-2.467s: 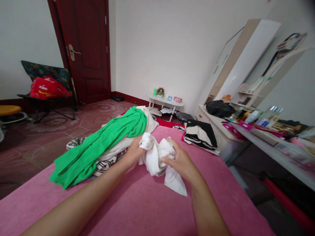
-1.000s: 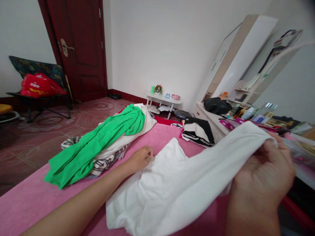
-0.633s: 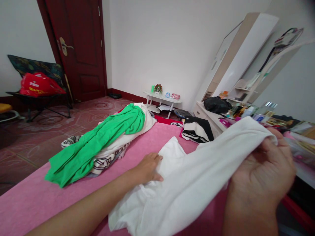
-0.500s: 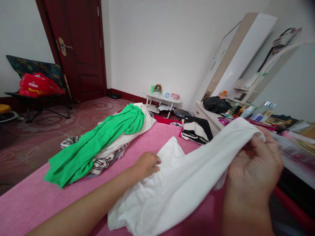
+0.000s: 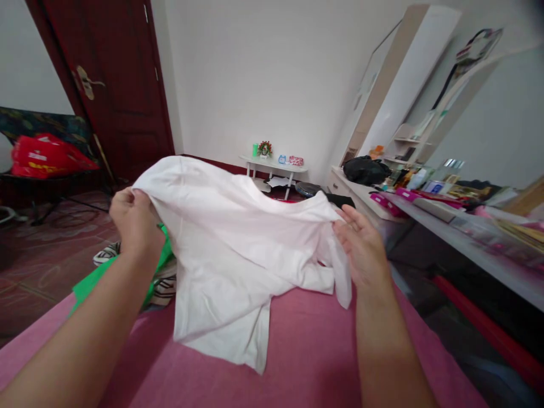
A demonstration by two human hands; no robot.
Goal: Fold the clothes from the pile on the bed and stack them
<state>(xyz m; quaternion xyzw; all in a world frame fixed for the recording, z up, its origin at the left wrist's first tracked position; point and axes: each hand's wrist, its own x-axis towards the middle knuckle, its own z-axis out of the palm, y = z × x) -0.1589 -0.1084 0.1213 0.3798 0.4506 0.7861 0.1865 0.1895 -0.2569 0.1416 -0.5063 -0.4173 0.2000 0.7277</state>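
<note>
A white T-shirt [image 5: 229, 243] hangs spread between my two hands above a pink bed cover [image 5: 306, 345]. My left hand [image 5: 136, 218] pinches it near one sleeve, at the upper left. Closed on the opposite shoulder is my right hand [image 5: 361, 243], with a loose white sleeve dangling beside it. The neckline faces away toward the wall, and the lower hem droops toward the cover. Behind the shirt and my left forearm, a green garment [image 5: 91, 283] and a black-and-white patterned garment [image 5: 165, 289] are partly hidden.
To the right stands a dressing table [image 5: 340, 181] crowded with bottles and a black bag [image 5: 366, 170]. A low white table [image 5: 272, 164] is by the far wall. At left, a folding chair [image 5: 46, 122] holds a red bag [image 5: 51, 157].
The white T-shirt was bunched low on the bed; now it is lifted and stretched out. My left hand has moved left and up with it, my right hand inward to the left.
</note>
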